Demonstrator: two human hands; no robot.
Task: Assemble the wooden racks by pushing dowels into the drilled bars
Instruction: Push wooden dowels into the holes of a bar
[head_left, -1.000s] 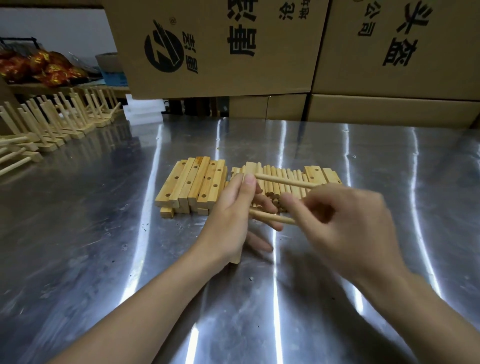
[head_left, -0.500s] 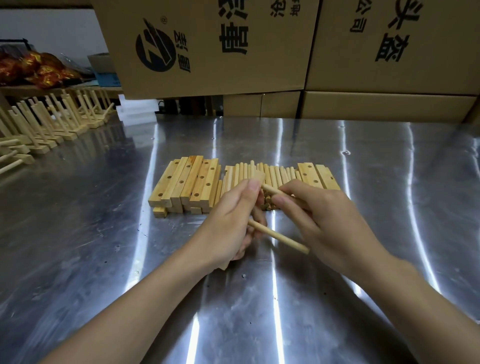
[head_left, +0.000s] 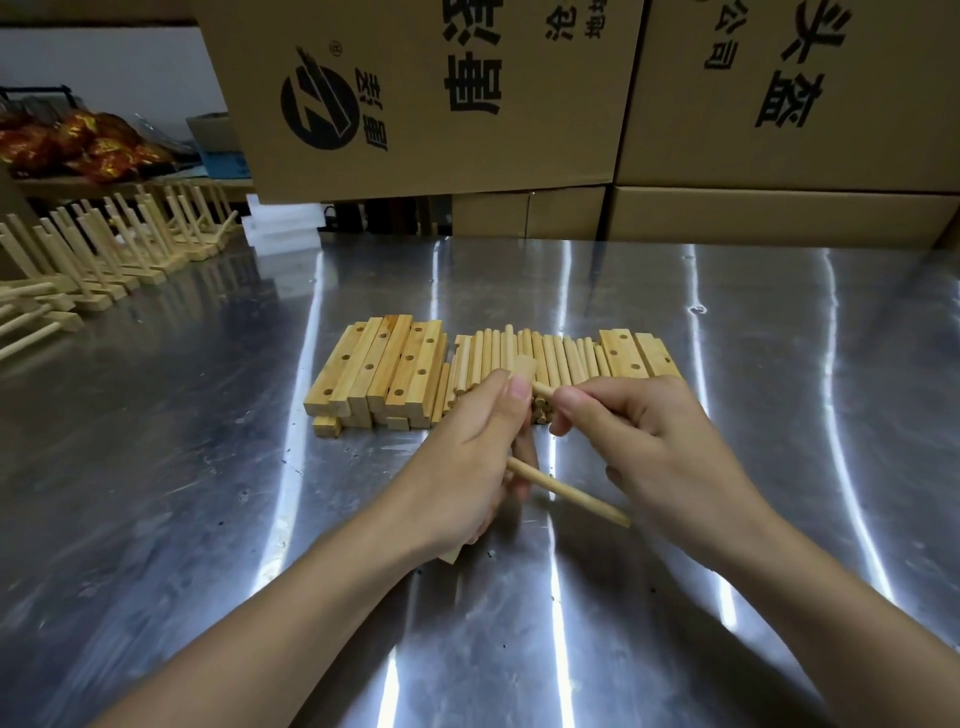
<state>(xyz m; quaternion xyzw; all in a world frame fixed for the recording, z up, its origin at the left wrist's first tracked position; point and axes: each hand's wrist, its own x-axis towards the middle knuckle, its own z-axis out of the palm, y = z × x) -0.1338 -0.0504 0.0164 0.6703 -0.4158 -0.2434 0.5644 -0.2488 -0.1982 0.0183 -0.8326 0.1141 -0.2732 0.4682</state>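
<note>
At the far left of the steel worktop (head_left: 156, 467) stand rows of finished racks (head_left: 104, 249), well apart from the work. Nearer the middle lies a stack of drilled bars (head_left: 379, 374), holes up, and touching it on the right is a bed of loose dowels (head_left: 561, 353), with two spare bars (head_left: 639, 356) at its far end. In front of that supply the left hand (head_left: 467, 467) is closed round a single held bar (head_left: 522, 366). Its fingers wrap the middle, so only the top end shows above the thumb and a corner of the bottom end below the palm; the bar stands tilted, roughly upright. A lower dowel (head_left: 566, 493) juts from the bar's right side toward the right wrist and appears to be seated in its hole. Higher up, an upper dowel (head_left: 543, 391) bridges the small gap between the hands: the right hand (head_left: 660, 441) pinches it between thumb and forefinger, its tip meeting the bar just under the left thumb. The step in hand looks like fitting the second dowel of this rack; whether the tip has entered its hole cannot be told, since fingers hide it. The next move likely calls for a firm push leftward along the dowel's line, with the left hand bracing the bar so the dowel goes in straight and does not jam
</note>
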